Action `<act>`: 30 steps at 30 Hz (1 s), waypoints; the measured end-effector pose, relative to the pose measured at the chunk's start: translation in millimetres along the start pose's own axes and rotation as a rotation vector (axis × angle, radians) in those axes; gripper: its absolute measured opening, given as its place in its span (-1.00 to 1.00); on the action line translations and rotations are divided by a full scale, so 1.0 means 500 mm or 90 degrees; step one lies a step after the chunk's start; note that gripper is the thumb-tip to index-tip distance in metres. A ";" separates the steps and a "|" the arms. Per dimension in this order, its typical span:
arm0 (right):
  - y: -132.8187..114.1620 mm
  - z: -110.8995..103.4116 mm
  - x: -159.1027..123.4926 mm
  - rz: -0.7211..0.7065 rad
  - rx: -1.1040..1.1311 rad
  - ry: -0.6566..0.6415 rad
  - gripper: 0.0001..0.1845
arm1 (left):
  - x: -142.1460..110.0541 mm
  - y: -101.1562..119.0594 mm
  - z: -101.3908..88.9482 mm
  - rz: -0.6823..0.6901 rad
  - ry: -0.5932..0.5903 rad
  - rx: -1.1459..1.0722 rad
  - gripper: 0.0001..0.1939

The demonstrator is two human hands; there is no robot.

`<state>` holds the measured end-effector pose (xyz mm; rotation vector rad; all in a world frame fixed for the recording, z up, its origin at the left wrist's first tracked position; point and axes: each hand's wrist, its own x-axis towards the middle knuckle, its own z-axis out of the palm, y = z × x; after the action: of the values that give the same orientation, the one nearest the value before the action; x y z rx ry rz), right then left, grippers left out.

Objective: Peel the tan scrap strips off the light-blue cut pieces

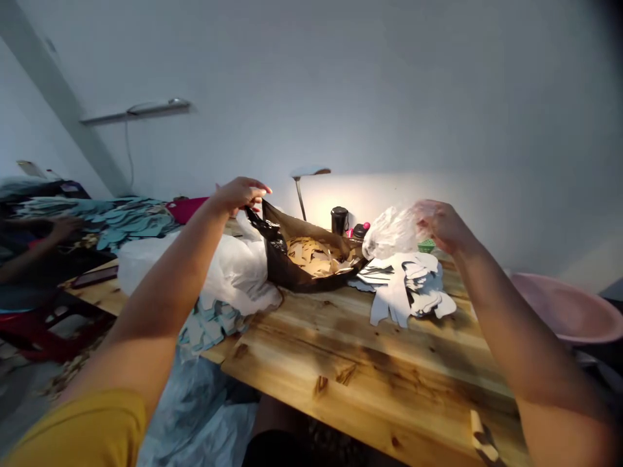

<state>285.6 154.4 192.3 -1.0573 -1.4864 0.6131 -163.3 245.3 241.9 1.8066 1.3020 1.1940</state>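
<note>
My left hand (244,194) pinches the upper left edge of a black plastic bag (311,284) and pulls it upward. The bag's mouth gapes, and tan cut scraps (316,255) lie inside it. On the right, my right hand (437,224) is closed on a crumpled clear plastic bag (392,232), held above a pile of white cut-out pieces (409,285). A white plastic bag (233,269) sits under my left forearm, with pale blue cut pieces (209,324) in front of it.
A desk lamp (310,172) and a black cup (339,220) stand at the back of the wooden table (331,350). At the right is a pink basin (564,305). Another person's arm (48,237) reaches toward blue-green pieces (131,220) at left. A curled scrap (481,436) lies near the front edge.
</note>
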 end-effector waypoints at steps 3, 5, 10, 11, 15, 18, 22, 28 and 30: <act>0.010 0.005 0.002 0.048 0.119 0.096 -0.82 | -0.040 0.025 0.015 -0.014 -0.063 -0.137 -0.92; 0.015 0.018 0.002 0.075 0.180 0.132 -0.86 | -0.079 0.024 0.063 0.025 -0.095 -0.161 -0.90; -0.001 0.092 0.003 0.085 0.244 0.146 -0.86 | -0.188 -0.022 0.296 0.091 -0.184 -0.098 -0.64; -0.010 0.108 0.002 0.079 0.256 0.135 -0.84 | -0.202 -0.034 0.349 0.114 -0.189 -0.008 -0.52; -0.047 0.134 -0.003 0.036 0.304 0.068 -0.76 | -0.204 -0.068 0.500 0.130 -0.108 0.053 -0.55; -0.065 0.095 -0.012 -0.011 0.278 0.089 -0.82 | -0.170 -0.066 0.512 0.151 -0.124 -0.025 -0.81; -0.067 0.012 -0.026 -0.120 0.185 0.210 -0.80 | -0.138 -0.022 0.428 0.166 -0.133 -0.094 -0.68; -0.065 -0.021 -0.023 -0.018 0.330 0.227 -0.67 | -0.118 0.076 0.299 0.103 -0.170 -0.218 -0.77; -0.058 0.002 -0.024 -0.001 0.338 0.174 -0.69 | -0.113 0.099 0.276 0.075 -0.168 -0.197 -0.82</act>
<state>276.0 130.8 210.7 -0.6903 -1.0079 0.7743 -24.5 179.6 209.5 1.7579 0.8242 1.1042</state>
